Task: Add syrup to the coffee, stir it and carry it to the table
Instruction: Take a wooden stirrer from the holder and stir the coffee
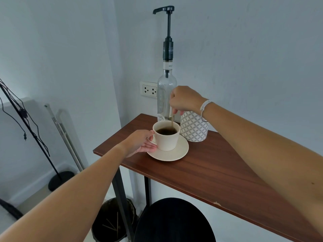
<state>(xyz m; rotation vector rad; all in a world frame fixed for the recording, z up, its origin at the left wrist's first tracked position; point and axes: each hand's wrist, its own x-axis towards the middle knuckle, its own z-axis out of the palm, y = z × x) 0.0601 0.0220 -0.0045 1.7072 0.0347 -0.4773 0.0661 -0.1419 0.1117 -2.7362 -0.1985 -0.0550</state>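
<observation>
Head view: cup (167,137) of dark coffee on a saucer (172,154), near the far left corner of the desk (209,172). Stirring step, by the look of it. Thin stick (172,119) dipping into the coffee near the far rim, pinched between thumb and fingertips of the right hand (185,100). Left hand (139,143) curled at the handle side, thumb on top of the handle, fingers pressed against the cup's base and resting on the saucer edge; closed round the handle, as far as can be made out. Ceramic most likely: stiff, breakable, smooth-glazed and a little slippery. Filled fairly high, so likely to slop if tilted or jolted. For carrying, best taken by the saucer rim from beneath, with a steadying hold on the handle, since the cup sits loose on the saucer. Just behind the cup, a clear bottle (167,95) with a tall black pump (167,23); just beside it on the right, a patterned holder (194,127). Socket (149,89) on the wall behind. Stick's lower end lost in the dark liquid; handle largely covered by the left fingers; bottle's level and label hard to read; destination table out of sight.
</observation>
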